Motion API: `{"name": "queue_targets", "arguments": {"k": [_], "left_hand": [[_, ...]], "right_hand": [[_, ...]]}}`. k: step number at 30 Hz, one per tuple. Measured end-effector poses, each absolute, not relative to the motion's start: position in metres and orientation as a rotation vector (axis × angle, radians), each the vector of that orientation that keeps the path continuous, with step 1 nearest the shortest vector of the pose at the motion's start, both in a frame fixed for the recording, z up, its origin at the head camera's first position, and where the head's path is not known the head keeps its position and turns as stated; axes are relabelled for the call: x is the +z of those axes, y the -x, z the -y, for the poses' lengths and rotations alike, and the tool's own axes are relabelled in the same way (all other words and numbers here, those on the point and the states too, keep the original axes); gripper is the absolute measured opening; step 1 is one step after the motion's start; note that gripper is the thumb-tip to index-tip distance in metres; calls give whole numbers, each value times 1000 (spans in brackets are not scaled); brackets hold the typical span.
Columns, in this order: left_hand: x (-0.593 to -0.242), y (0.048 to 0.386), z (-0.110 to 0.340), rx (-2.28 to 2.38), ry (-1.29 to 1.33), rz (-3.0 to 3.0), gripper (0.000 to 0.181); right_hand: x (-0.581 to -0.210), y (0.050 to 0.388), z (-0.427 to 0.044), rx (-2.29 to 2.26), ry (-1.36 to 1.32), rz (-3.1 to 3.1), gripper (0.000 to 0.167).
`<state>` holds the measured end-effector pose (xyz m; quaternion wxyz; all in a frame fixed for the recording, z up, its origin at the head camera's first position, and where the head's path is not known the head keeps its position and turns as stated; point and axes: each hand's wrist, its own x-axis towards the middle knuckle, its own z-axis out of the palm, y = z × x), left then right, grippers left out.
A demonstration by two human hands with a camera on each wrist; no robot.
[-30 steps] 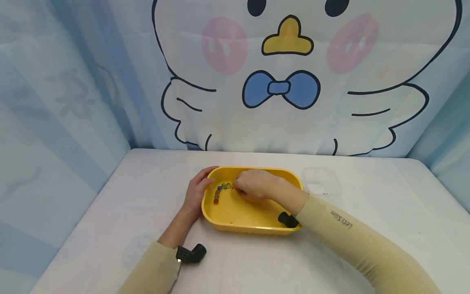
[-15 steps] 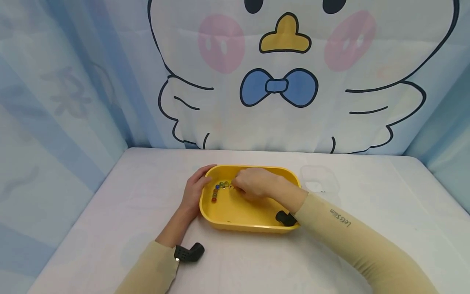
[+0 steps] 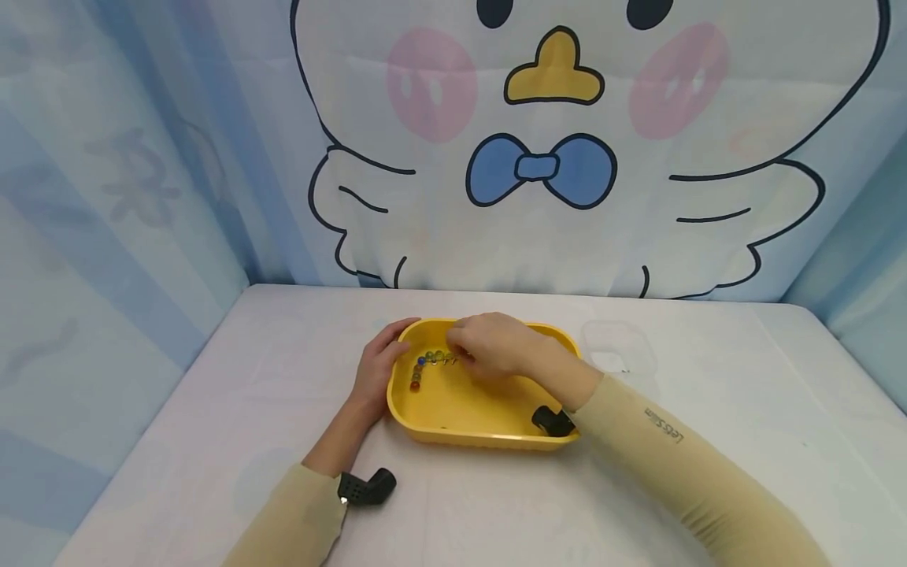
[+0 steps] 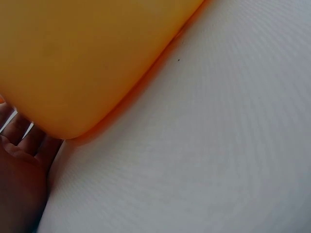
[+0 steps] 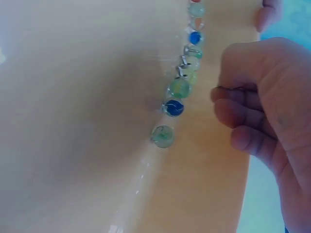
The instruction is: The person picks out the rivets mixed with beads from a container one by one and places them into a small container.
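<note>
My left hand point(image 3: 375, 366) holds the left end of the yellow tray point(image 3: 453, 442), thumb over the rim and fingers along the outside wall. Inside the tray my right hand point(image 3: 496, 346) is raised over the back part, fingers curled. In the right wrist view, a thin dark sliver point(image 5: 229, 88) shows between its thumb and forefinger, too small to identify. Beside that hand runs a row of glass marbles point(image 5: 179, 88), with several small metal pieces point(image 5: 183, 62), like screws, lying along it. A green marble point(image 5: 162, 136) lies at the row's near end, slightly apart.
A clear plastic container point(image 3: 620, 348) with a few tiny bits in it stands right of the tray on the white tablecloth point(image 3: 708, 409). Behind the table hangs a printed curtain point(image 3: 546, 236). A black wrist camera point(image 3: 368, 487) sits on my left wrist.
My right hand has lifted slightly away from the row of marbles, uncovering more of the small metal pieces. The left hand stays on the tray's left edge.
</note>
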<state>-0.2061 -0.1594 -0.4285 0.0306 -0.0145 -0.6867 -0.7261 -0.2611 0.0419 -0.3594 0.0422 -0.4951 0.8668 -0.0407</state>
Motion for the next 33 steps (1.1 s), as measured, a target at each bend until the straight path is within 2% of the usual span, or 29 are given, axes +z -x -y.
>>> {"name": "queue_targets", "arguments": {"k": [33], "left_hand": [[-428, 206, 160, -2257, 54, 2104, 45]], "right_hand": [[-337, 255, -45, -450, 1596, -2613, 14]]}}
